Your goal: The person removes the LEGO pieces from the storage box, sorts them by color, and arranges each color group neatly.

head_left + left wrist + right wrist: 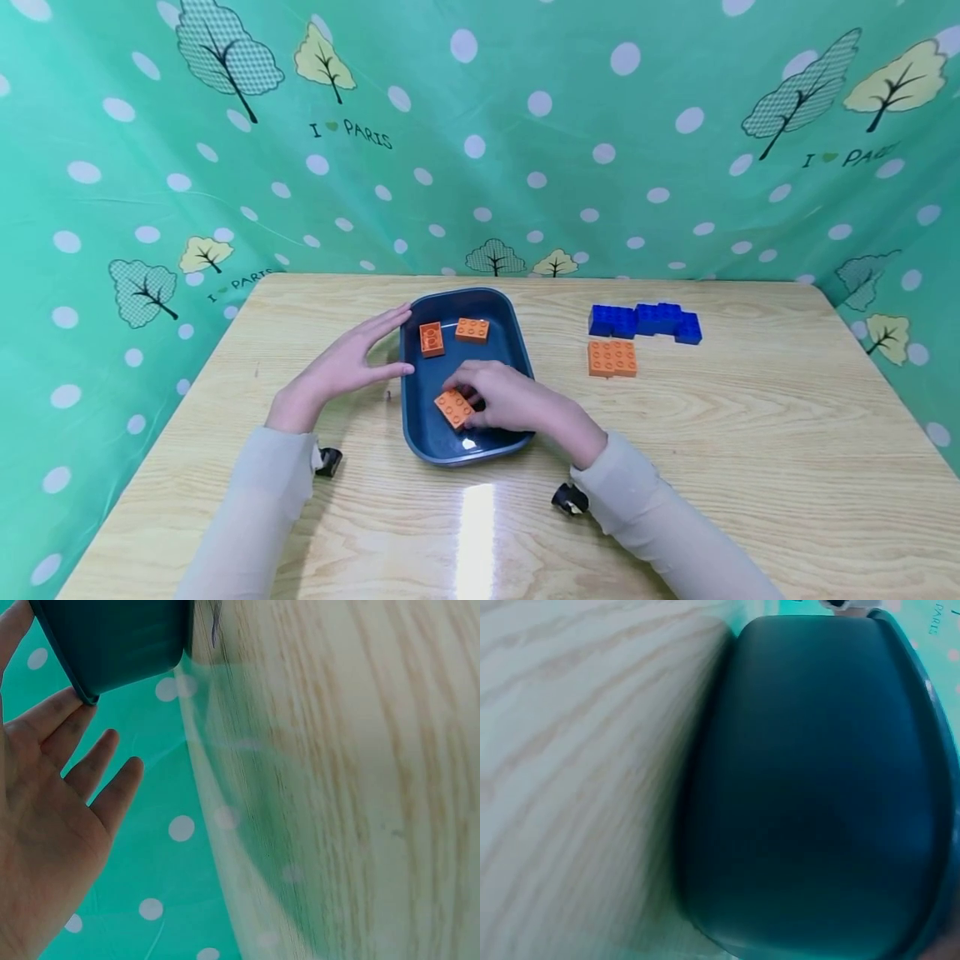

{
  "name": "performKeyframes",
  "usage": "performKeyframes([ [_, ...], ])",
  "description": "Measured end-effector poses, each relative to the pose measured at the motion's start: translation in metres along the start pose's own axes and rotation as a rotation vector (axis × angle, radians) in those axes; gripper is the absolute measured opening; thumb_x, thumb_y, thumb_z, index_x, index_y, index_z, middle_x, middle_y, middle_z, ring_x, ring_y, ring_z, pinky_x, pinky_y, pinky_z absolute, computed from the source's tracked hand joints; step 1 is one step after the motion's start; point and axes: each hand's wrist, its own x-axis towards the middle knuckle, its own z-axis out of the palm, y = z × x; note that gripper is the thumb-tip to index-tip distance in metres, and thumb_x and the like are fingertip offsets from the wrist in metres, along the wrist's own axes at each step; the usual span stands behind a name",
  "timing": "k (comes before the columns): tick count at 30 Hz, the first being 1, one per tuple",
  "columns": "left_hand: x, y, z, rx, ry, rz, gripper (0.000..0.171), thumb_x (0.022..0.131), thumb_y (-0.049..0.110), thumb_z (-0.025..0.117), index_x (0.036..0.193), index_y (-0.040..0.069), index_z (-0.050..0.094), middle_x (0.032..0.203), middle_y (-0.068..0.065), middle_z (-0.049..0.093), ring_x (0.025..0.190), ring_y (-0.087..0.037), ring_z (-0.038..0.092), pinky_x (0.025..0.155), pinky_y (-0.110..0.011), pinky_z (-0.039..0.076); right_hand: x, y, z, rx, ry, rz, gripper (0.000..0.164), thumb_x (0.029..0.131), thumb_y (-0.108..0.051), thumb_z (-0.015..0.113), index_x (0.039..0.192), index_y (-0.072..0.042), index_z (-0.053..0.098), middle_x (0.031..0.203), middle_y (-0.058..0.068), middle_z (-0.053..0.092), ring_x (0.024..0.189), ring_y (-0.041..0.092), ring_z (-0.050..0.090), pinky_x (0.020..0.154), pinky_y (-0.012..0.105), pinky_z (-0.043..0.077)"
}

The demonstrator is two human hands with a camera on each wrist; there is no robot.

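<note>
A dark blue tray stands on the table with three orange toy bricks inside. My right hand reaches over the tray's right side and pinches one orange brick, tilted, studs showing, low in the near half. Farther back lie another orange brick, studs up, and an orange brick whose hollow underside shows. My left hand is spread at the tray's left rim, fingertips at its edge; the left wrist view shows the straight fingers. In the right wrist view the tray's outer wall hides most of the hand.
Right of the tray, several blue bricks sit in a stepped row, with orange bricks side by side in front of them. A green dotted curtain hangs behind the wooden table. Black wrist devices show at both cuffs.
</note>
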Motion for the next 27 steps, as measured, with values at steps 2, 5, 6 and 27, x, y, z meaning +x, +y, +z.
performKeyframes([
  [2, 0.000, 0.000, 0.001, 0.000, 0.000, -0.001, 0.087, 0.089, 0.047, 0.071, 0.160, 0.023, 0.025, 0.168, -0.005, 0.019, 0.154, -0.036, 0.020, 0.122, -0.062, 0.022, -0.004, 0.000, -0.005, 0.035, 0.042, -0.002, 0.046, 0.087, -0.015, 0.078, 0.131, -0.013, 0.064, 0.129, 0.002, 0.064, 0.110, 0.014, 0.066, 0.095, 0.029, 0.057],
  [5, 0.000, 0.000, 0.001, 0.008, 0.002, 0.006, 0.088, 0.089, 0.049, 0.071, 0.160, 0.023, 0.025, 0.168, -0.004, 0.019, 0.154, -0.036, 0.020, 0.122, -0.063, 0.022, -0.013, 0.001, -0.017, 0.059, 0.112, 0.010, 0.047, 0.086, -0.017, 0.079, 0.131, -0.015, 0.064, 0.131, 0.002, 0.064, 0.112, 0.015, 0.065, 0.096, 0.029, 0.057],
  [6, 0.000, -0.001, 0.001, 0.008, 0.003, 0.007, 0.088, 0.089, 0.049, 0.071, 0.160, 0.023, 0.025, 0.168, -0.004, 0.020, 0.154, -0.036, 0.020, 0.121, -0.063, 0.022, -0.016, 0.003, -0.022, 0.064, 0.139, 0.012, 0.048, 0.085, -0.017, 0.080, 0.131, -0.014, 0.064, 0.132, 0.003, 0.064, 0.113, 0.016, 0.065, 0.097, 0.030, 0.057],
  [27, 0.001, -0.002, 0.000, 0.018, 0.000, 0.013, 0.089, 0.088, 0.054, 0.069, 0.160, 0.024, 0.025, 0.168, -0.003, 0.020, 0.155, -0.034, 0.019, 0.122, -0.062, 0.022, -0.133, 0.114, -0.097, 0.107, 0.438, 0.315, 0.054, 0.089, -0.014, 0.075, 0.137, 0.000, 0.056, 0.139, 0.025, 0.056, 0.120, 0.042, 0.060, 0.100, 0.055, 0.052],
])
